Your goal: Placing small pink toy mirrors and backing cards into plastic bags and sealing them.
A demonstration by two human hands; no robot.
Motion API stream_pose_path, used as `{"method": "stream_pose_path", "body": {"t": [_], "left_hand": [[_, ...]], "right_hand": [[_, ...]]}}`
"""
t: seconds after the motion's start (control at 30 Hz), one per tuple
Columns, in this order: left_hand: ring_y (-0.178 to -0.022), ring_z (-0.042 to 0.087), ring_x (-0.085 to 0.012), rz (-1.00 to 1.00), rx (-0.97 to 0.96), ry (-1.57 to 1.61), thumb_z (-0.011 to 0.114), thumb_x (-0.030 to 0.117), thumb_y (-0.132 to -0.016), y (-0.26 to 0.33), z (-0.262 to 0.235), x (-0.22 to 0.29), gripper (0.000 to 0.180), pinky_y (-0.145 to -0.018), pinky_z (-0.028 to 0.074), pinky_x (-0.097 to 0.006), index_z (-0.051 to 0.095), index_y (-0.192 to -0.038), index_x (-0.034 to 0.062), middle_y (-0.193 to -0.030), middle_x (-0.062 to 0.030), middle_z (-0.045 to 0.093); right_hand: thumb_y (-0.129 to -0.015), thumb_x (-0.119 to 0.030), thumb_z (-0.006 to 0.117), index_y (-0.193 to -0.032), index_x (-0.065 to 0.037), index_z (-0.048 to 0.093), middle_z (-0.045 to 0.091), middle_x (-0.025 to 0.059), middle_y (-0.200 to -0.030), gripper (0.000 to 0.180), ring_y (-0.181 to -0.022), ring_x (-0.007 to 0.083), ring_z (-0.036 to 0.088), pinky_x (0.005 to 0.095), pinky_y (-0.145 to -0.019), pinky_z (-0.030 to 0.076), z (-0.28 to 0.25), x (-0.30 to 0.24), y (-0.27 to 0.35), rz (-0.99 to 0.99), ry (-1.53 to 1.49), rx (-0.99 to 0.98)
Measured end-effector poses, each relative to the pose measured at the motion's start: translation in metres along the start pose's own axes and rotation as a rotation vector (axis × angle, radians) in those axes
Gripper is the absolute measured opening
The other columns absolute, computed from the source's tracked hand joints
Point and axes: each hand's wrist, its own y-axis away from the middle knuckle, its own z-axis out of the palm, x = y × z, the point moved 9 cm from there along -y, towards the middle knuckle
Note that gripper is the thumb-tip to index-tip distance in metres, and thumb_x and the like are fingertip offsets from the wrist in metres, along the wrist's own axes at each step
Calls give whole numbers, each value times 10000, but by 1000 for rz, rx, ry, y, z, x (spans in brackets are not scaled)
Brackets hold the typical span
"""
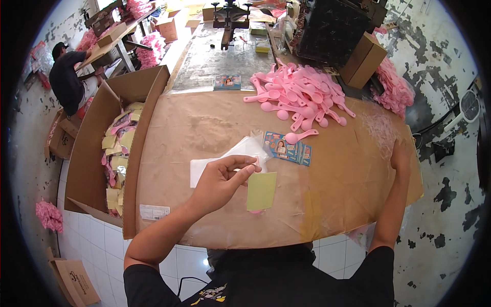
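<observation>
My left hand [225,176] is closed in a pinch, its fingertips at the top of a small packet. The packet shows a plain yellow-green card [262,192], with a bit of pink peeking out below it. Beneath that hand lies a stack of white sheets or clear bags [202,171]. Blue printed cards [289,149] are fanned out just beyond, with one pink measuring spoon [302,136] touching them. Far to the right, my right hand [402,153] reaches over thin clear plastic strips [379,128], fingers stretched out; nothing shows in it.
A large heap of pink spoons [307,94] covers the table's back right. Left of the table, an open cardboard box [148,102] contains several carded packets. A metal press [230,23] stands at the back. Another person [66,77] sits working at the far left.
</observation>
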Motion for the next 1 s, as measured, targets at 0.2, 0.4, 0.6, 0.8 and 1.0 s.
{"method": "stream_pose_path", "body": {"t": [0.2,0.4,0.6,0.8,1.0], "left_hand": [[-1011,716,-145,-83,-14,4,635,143,-1047,-1,-12,-15,297,-879,597,-289,671,-1207,-105,-1148,-149,737],[-975,707,-111,-82,57,17,622,166,-1060,0,-12,-19,253,-830,592,-275,711,-1186,-34,-1073,-90,760],[-942,712,-112,-48,84,-59,598,166,-1074,1,-7,-15,250,-792,594,-283,661,-1229,-20,-1057,-95,753],[-968,712,-126,1,84,-28,609,109,-1061,2,-10,-15,236,-814,597,-276,646,-1237,-42,-1090,-113,746],[-1008,708,-141,27,67,-15,598,57,-1052,2,-7,-9,222,-853,607,-288,650,-1238,-52,-1137,-129,737]], "right_hand": [[-929,-65,659,-1405,-70,593,616,146,-1398,480,-1331,292,555,423,-1154,377,-59,-142,21,-111,-36,89],[-948,-184,738,-1378,-63,607,684,93,-1226,466,-1122,209,661,365,-935,510,-11,-345,58,-392,-909,-522],[-973,-147,731,-1297,-7,622,696,64,-1091,369,-1019,142,677,309,-882,532,46,-420,91,-262,-1334,-876],[-998,-77,694,-1196,-2,659,700,37,-1087,215,-995,109,673,280,-886,540,62,-419,93,-139,-1538,-949],[-1004,-69,681,-1130,-8,716,708,30,-1101,145,-991,96,668,264,-866,533,69,-409,90,-59,-1574,-962]]}}
